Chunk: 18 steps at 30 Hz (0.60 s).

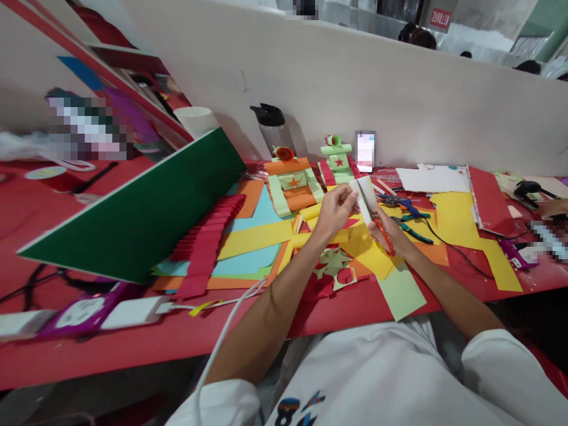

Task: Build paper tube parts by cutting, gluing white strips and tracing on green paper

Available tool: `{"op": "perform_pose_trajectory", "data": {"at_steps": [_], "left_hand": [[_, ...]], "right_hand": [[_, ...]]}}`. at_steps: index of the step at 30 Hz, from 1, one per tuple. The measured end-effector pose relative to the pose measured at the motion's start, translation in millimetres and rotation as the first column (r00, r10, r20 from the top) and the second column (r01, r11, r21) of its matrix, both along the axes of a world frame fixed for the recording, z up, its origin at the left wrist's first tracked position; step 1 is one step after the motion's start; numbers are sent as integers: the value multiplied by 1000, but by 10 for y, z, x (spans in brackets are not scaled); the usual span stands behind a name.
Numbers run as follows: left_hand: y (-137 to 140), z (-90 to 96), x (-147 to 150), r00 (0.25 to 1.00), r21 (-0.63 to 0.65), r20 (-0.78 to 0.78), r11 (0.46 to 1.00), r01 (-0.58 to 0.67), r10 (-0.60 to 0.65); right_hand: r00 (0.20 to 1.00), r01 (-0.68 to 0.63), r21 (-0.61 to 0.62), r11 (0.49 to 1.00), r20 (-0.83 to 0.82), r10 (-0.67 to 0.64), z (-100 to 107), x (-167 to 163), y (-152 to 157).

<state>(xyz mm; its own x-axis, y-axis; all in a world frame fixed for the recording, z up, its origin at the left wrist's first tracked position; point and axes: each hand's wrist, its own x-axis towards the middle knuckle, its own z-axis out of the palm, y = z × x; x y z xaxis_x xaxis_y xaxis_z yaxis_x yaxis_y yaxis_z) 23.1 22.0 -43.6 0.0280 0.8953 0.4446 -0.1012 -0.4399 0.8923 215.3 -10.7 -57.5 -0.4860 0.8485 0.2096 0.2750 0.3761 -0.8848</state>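
Note:
My left hand (336,208) pinches the left side of a small pale piece of paper (370,188). Red-handled scissors (382,234) are in my right hand (387,229), their blades lying across that paper. Under and around both hands are yellow paper (370,251), a light green sheet (403,291) and cut-out scraps (336,269) in green and red. Just beyond my left hand stand an orange and green paper figure (293,182) with a star and a smaller green and red paper figure (339,161).
A phone (365,151) leans on the white partition (319,77), near a bottle (274,130). Green-handled pliers (415,229) lie right of my hands. At left are a green board (133,213), pleated red paper (206,242) and a white cable (235,302). Another person's hand (552,208) shows far right.

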Motion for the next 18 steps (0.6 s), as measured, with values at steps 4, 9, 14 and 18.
{"op": "perform_pose_trajectory", "data": {"at_steps": [4, 9, 14, 18], "left_hand": [[-5, 0, 3, 1000, 4, -22, 1000, -10, 10], [-25, 12, 18, 999, -17, -25, 999, -30, 30], [-58, 50, 14, 999, -45, -13, 998, -46, 46], [-51, 48, -4, 999, -74, -18, 996, -40, 38]], "right_hand": [[989, 28, 74, 997, 140, -38, 121, 7, -47], [963, 9, 171, 985, 265, -55, 184, 23, -47], [951, -7, 172, 985, 307, -47, 202, 36, -45], [946, -36, 155, 987, 325, -17, 209, 65, -37]]}}
